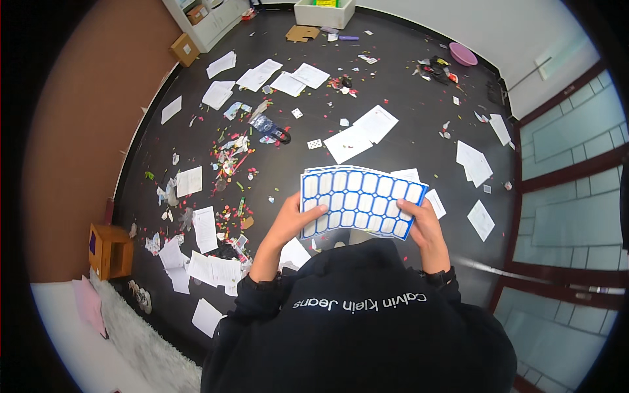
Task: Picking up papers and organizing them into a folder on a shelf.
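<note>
Spread between both hands is a small stack of white label sheets [357, 202] with blue borders around rounded blank labels. Its lower edge bows upward in the middle, and other sheets peek out behind its top edge. My left hand [285, 223] grips the left side, thumb flat across the front. On the opposite side my right hand [427, 229] pinches the sheets with its thumb on the face. The fingers of both hands are mostly hidden behind the stack. I hold it in front of my body, above the dark floor.
Loose white papers [361, 136], colourful scraps [230, 157] and playing cards [314, 144] litter the dark floor. A pink basin [463, 55] stands far right, a white bin [308, 16] at the back. A wooden cabinet [120, 251] is at left; glazed doors [567, 223] line the right.
</note>
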`<move>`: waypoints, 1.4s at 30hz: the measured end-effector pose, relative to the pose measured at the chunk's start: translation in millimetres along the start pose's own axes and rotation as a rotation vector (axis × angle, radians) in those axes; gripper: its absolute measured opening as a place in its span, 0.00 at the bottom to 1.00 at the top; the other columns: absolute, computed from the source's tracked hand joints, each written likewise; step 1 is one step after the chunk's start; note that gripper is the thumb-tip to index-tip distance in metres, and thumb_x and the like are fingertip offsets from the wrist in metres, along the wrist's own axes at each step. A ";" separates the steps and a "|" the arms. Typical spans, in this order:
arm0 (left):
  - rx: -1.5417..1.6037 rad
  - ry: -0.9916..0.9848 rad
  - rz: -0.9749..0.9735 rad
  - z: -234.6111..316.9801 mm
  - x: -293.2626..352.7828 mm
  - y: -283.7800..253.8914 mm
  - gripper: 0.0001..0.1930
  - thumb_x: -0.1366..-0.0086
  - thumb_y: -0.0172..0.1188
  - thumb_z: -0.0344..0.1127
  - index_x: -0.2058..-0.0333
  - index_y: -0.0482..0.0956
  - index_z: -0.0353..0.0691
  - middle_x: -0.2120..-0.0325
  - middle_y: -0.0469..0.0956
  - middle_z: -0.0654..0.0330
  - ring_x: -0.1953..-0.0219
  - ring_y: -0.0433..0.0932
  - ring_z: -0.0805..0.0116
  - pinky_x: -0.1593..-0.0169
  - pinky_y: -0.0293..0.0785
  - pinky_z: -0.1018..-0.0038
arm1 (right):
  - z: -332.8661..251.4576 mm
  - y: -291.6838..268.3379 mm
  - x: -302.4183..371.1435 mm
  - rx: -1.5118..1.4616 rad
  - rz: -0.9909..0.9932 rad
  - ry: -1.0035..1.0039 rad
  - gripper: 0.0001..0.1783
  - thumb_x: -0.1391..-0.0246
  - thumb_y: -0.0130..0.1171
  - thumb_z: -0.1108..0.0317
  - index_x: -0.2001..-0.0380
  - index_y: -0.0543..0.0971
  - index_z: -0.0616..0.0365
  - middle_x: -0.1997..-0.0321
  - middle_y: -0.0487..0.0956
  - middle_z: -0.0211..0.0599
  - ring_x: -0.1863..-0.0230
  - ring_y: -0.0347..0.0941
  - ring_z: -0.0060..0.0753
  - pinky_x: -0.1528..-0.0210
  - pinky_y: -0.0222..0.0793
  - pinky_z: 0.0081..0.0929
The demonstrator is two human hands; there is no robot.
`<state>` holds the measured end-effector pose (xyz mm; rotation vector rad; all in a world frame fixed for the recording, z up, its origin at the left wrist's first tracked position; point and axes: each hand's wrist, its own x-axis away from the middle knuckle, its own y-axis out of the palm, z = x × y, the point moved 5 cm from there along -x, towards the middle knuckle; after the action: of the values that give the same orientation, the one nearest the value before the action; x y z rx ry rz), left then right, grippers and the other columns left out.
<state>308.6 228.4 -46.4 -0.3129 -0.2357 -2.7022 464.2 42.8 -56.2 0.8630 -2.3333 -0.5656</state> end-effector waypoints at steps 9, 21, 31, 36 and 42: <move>0.142 -0.040 0.180 27.4 -115.3 -77.5 0.14 0.46 0.54 0.31 0.61 0.70 0.29 0.69 0.75 0.58 0.68 0.73 0.74 0.63 0.69 0.78 | -29.0 49.1 -152.5 -0.021 -0.330 0.178 0.29 0.60 0.52 0.80 0.51 0.59 0.69 0.53 0.67 0.49 0.53 0.67 0.42 0.52 0.66 0.35; 0.574 -0.187 0.033 54.4 -269.4 -166.6 0.27 0.49 0.57 0.34 0.52 0.58 0.31 0.58 0.68 0.52 0.57 0.70 0.63 0.54 0.69 0.68 | -65.0 112.2 -339.0 -0.185 -0.536 0.447 0.45 0.69 0.56 0.75 0.43 0.49 0.60 0.44 0.58 0.47 0.43 0.55 0.46 0.44 0.52 0.39; 0.694 -0.222 -0.202 60.9 -406.6 -254.5 0.32 0.47 0.55 0.33 0.46 0.50 0.33 0.51 0.62 0.50 0.49 0.64 0.59 0.47 0.61 0.65 | -76.3 176.7 -503.7 0.055 -0.457 0.546 0.42 0.66 0.57 0.65 0.45 0.54 0.63 0.47 0.62 0.48 0.47 0.60 0.41 0.46 0.57 0.32; 0.868 -0.066 -0.096 122.6 -492.3 -331.1 0.35 0.48 0.53 0.33 0.43 0.46 0.40 0.49 0.60 0.50 0.49 0.63 0.58 0.48 0.61 0.67 | -97.1 236.6 -593.9 -0.129 -0.408 0.489 0.34 0.58 0.52 0.72 0.45 0.53 0.63 0.46 0.61 0.46 0.46 0.59 0.41 0.44 0.54 0.34; 0.855 -0.162 -0.209 148.7 -577.5 -390.5 0.41 0.51 0.57 0.35 0.42 0.43 0.45 0.49 0.59 0.52 0.48 0.62 0.59 0.48 0.61 0.67 | -110.1 265.2 -673.7 -0.181 -0.270 0.441 0.30 0.54 0.49 0.72 0.47 0.56 0.66 0.47 0.63 0.48 0.46 0.60 0.42 0.45 0.55 0.36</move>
<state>688.8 829.4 -95.1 -0.2453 -1.4674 -2.4762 836.4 673.3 -76.8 1.0987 -1.7558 -0.6135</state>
